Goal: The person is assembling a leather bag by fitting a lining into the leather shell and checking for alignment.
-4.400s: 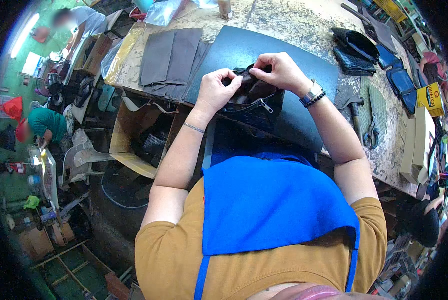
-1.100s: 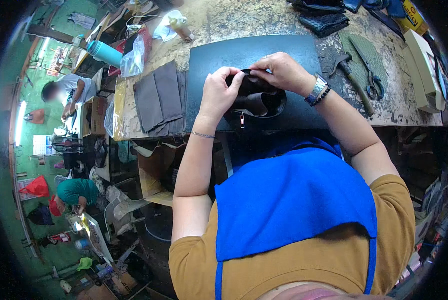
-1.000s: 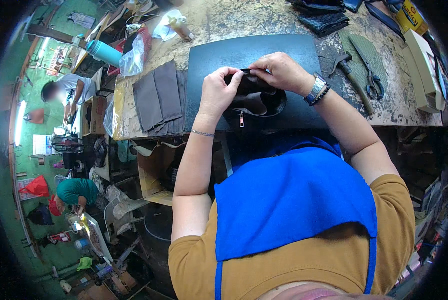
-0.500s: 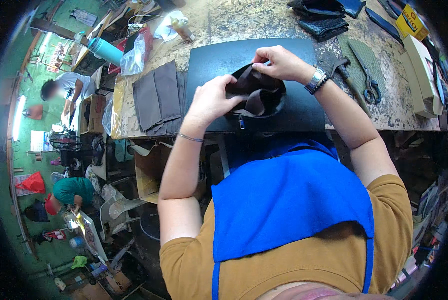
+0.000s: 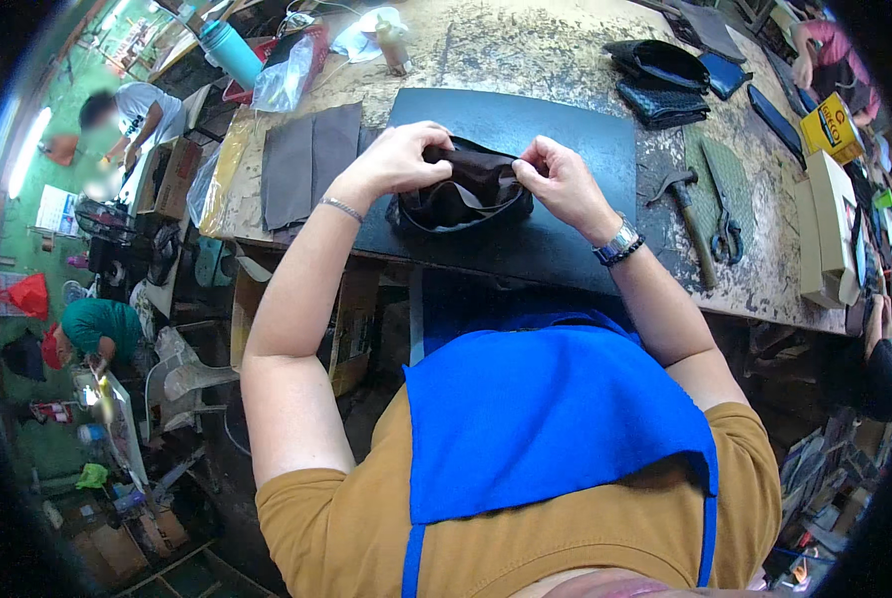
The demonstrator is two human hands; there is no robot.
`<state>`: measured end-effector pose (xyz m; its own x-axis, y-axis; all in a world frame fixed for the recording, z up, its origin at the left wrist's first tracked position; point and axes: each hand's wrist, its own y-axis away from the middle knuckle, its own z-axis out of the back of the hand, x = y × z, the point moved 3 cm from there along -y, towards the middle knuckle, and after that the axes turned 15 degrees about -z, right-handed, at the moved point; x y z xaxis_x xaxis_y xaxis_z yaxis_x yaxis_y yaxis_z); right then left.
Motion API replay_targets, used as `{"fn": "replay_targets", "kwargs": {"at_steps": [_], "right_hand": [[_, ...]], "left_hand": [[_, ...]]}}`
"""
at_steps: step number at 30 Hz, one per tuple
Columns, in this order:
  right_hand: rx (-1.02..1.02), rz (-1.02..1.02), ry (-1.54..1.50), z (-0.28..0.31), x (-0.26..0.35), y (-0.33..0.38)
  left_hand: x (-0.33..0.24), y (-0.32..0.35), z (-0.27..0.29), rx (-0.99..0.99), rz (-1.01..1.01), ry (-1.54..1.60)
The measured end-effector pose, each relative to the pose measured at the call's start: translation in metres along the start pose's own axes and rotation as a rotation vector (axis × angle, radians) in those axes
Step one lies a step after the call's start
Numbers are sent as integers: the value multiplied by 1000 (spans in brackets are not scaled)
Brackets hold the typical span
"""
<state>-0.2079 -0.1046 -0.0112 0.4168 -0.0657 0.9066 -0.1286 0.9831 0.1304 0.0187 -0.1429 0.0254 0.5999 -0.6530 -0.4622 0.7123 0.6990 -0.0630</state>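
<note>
Now at counter [image 5: 526,60]: my left hand [image 5: 396,159] and right hand [image 5: 563,182] both pinch rim of dark brown pouch [image 5: 463,191], one at each end. Pouch rests on black mat [image 5: 556,234] before me. Grey fabric pieces [image 5: 309,164] lie left of mat; hammer [image 5: 687,214] and scissors [image 5: 727,224] right.
</note>
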Motion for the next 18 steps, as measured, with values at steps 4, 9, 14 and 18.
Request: {"fn": "replay_targets", "kwargs": {"at_steps": [4, 9, 14, 18], "right_hand": [[78, -20, -124, -1, -14, -8], [131, -68, -195, 2, -11, -5], [152, -43, -70, 9, -2, -5], [125, -11, 41, 9, 2, -11]], "left_hand": [[15, 7, -15, -196, -43, 511], [19, 9, -19, -337, 1, 689], [19, 10, -20, -321, 41, 674], [12, 12, -19, -345, 10, 645]]}}
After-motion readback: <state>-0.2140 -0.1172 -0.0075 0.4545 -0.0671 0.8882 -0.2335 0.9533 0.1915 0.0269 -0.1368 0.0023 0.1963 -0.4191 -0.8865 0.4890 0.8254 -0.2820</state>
